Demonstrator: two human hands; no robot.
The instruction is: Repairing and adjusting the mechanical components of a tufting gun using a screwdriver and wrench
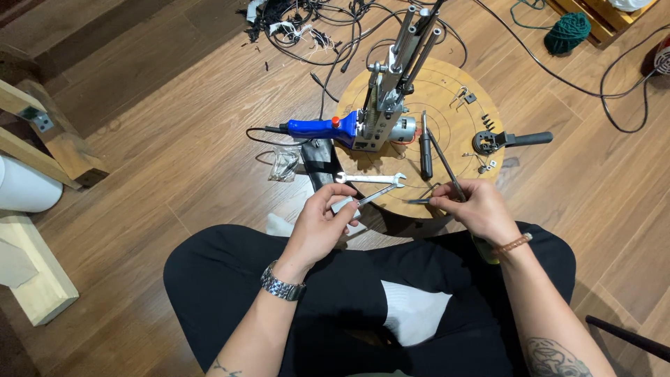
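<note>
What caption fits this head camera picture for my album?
Left hand pinching a small metal part, right hand holding a thin tool beside a wrench on a round wooden board.

Soft, even indoor light falls on the floor (160,139); shadows are faint (a darker patch lies under the round board (447,119)). Focus is sharp, with wide-angle stretching toward the edges.

A round wooden board (447,105) lies on the wooden floor (174,139). On the board: a wrench (370,179), a screwdriver (425,139) and a blue-handled tool (321,128)

Home workshop, wooden floor (174,126), scattered tools, tangled cables (307,28)
</note>
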